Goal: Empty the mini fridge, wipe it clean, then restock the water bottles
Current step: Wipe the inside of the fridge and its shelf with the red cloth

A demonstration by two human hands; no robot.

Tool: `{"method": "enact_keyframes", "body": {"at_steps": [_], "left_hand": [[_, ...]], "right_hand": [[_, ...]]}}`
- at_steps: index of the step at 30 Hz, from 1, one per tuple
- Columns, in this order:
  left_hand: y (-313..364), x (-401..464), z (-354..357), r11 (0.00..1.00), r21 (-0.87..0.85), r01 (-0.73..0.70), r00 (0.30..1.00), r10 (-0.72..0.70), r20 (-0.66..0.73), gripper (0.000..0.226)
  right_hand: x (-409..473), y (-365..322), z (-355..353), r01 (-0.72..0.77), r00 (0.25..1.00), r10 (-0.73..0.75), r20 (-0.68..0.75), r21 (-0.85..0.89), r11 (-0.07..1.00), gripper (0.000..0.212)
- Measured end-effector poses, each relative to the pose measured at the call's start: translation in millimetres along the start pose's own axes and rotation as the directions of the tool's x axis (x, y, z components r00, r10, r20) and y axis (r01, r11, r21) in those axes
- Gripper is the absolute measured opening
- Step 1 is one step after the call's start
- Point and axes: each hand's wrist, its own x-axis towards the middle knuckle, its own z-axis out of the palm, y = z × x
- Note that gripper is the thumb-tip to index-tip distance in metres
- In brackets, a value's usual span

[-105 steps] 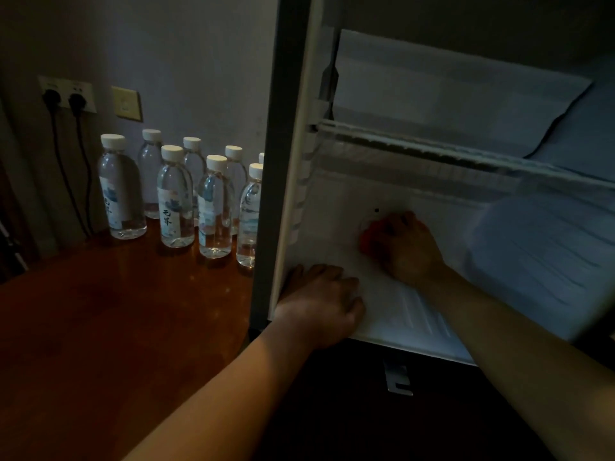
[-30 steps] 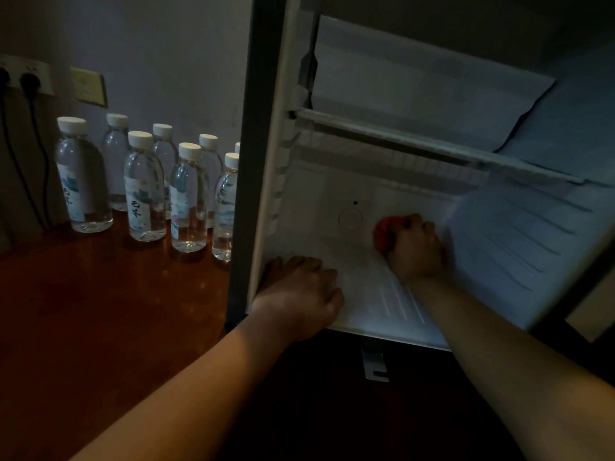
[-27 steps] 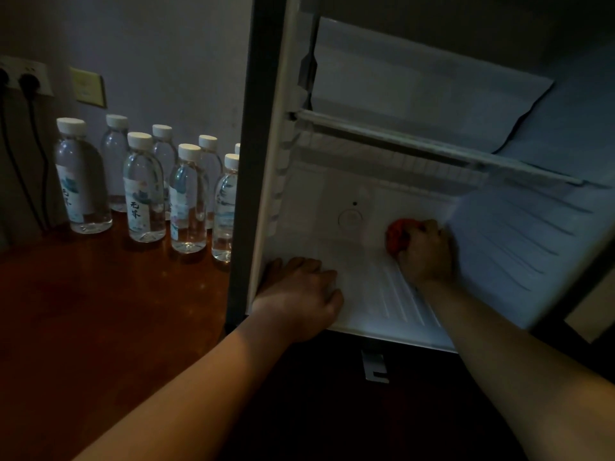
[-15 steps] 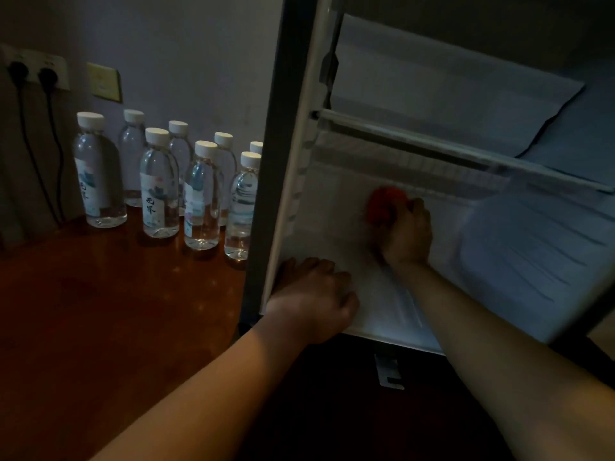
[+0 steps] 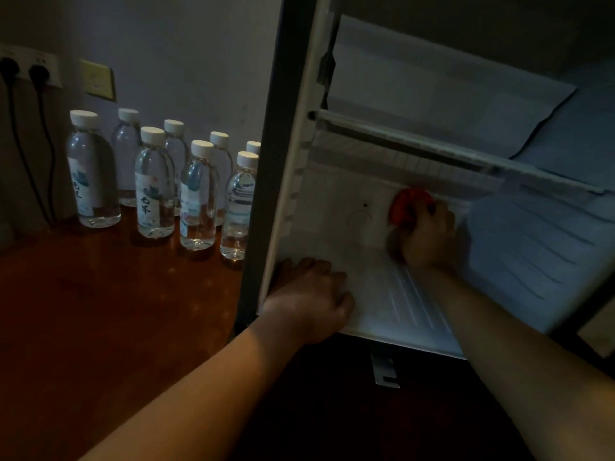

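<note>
The open mini fridge (image 5: 382,294) fills the right half of the view, its white inside holding no bottles. My right hand (image 5: 427,236) reaches deep inside and grips a red cloth (image 5: 407,204) against the back wall, just under the shelf (image 5: 449,151). My left hand (image 5: 309,297) rests on the front left corner of the fridge floor, fingers curled over the edge. Several water bottles (image 5: 196,194) with white caps stand in a cluster on the wooden table (image 5: 100,311), left of the fridge and against the wall.
The dark fridge frame (image 5: 266,161) stands upright between the bottles and the fridge interior. Two black plugs (image 5: 36,73) sit in a wall socket at far left, their cords hanging to the table. A yellowish wall plate (image 5: 96,79) is beside them.
My right hand has moved the red cloth across the back wall, first right, then up and left, now right again under the shelf. My left hand has stayed on the front corner.
</note>
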Motion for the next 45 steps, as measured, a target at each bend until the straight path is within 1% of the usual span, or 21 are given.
{"method": "enact_keyframes", "body": {"at_steps": [2,4,6,9,11,14,15,17,19,22,25,27,31,34,37,39,40,41,42,44,45], "left_hand": [[0,-1,-1,1.000,0.000,0.001,1.000,-0.001,0.009,0.052],[1,-1,-2,1.000,0.006,0.001,1.000,-0.001,0.013,0.052],[2,-1,-4,1.000,0.010,-0.001,0.999,0.001,0.033,0.052],[2,0,-5,1.000,0.000,-0.002,0.999,0.002,0.051,0.051],[1,0,-3,1.000,-0.007,-0.002,0.999,0.002,0.041,0.052],[0,1,-2,1.000,-0.008,-0.007,0.999,0.008,0.033,0.052],[0,1,-2,1.000,-0.009,-0.008,0.999,0.009,0.035,0.051],[0,1,-1,1.000,-0.009,-0.012,1.000,0.013,0.023,0.051],[0,1,0,1.000,-0.001,-0.016,1.000,0.016,0.001,0.050],[0,2,1,1.000,0.003,-0.011,1.000,0.011,0.007,0.052],[-1,2,0,1.000,-0.001,-0.005,1.000,0.005,0.020,0.053],[-1,2,1,1.000,-0.003,-0.002,1.000,0.002,0.026,0.053],[-1,2,0,1.000,-0.002,-0.001,1.000,0.001,0.028,0.053],[0,2,0,1.000,0.013,-0.010,1.000,0.010,0.016,0.050],[0,1,-2,1.000,0.014,-0.010,1.000,0.010,0.019,0.050],[0,1,-2,1.000,0.009,-0.004,1.000,0.004,0.027,0.051],[0,2,-2,1.000,0.004,0.007,0.999,-0.007,0.038,0.051],[1,4,-2,1.000,-0.003,0.023,0.998,-0.023,0.050,0.051],[2,7,-4,0.999,-0.008,0.046,0.997,-0.045,0.061,0.050],[9,19,-8,0.995,0.014,0.099,0.992,-0.099,0.075,0.048],[13,25,-9,0.993,0.036,0.112,0.991,-0.115,0.075,0.049]], "right_hand": [[1,17,-2,-0.070,0.994,0.070,-0.083,0.005,0.998,0.049],[2,28,-2,-0.113,0.984,0.121,-0.127,0.072,0.991,0.047],[2,28,1,-0.140,0.981,0.150,-0.123,0.081,0.987,0.049],[4,10,5,-0.261,0.957,0.269,-0.109,0.079,0.962,0.053],[5,-4,7,-0.268,0.959,0.274,-0.076,0.078,0.960,0.056],[1,-25,9,-0.162,0.987,0.163,-0.013,0.053,0.985,0.059],[-2,-33,10,-0.101,0.995,0.102,-0.008,0.028,0.994,0.059],[-7,-48,13,0.045,0.999,-0.044,0.010,-0.077,0.996,0.055],[-9,-54,17,0.182,0.983,-0.175,0.062,-0.156,0.971,0.052],[-7,-46,15,0.319,0.945,-0.302,0.124,-0.158,0.935,0.053],[-4,-25,13,0.446,0.895,-0.432,0.112,-0.250,0.860,0.049],[-2,-10,12,0.474,0.880,-0.449,0.152,-0.288,0.832,0.050],[0,9,2,0.405,0.911,-0.344,0.228,-0.339,0.849,0.044],[3,11,-10,0.397,0.908,-0.287,0.306,-0.404,0.824,0.044],[7,8,-25,0.436,0.896,-0.317,0.310,-0.480,0.761,0.041],[10,5,-39,0.475,0.878,-0.350,0.327,-0.502,0.722,0.033],[13,4,-47,0.513,0.857,-0.384,0.342,-0.503,0.696,0.033],[17,4,-53,0.557,0.830,-0.418,0.370,-0.520,0.647,0.037],[20,5,-59,0.594,0.804,-0.429,0.411,-0.557,0.581,0.036],[29,6,-69,0.623,0.776,-0.464,0.428,-0.635,0.456,0.014],[33,5,-72,0.630,0.763,-0.475,0.439,-0.671,0.392,0.011]]}}
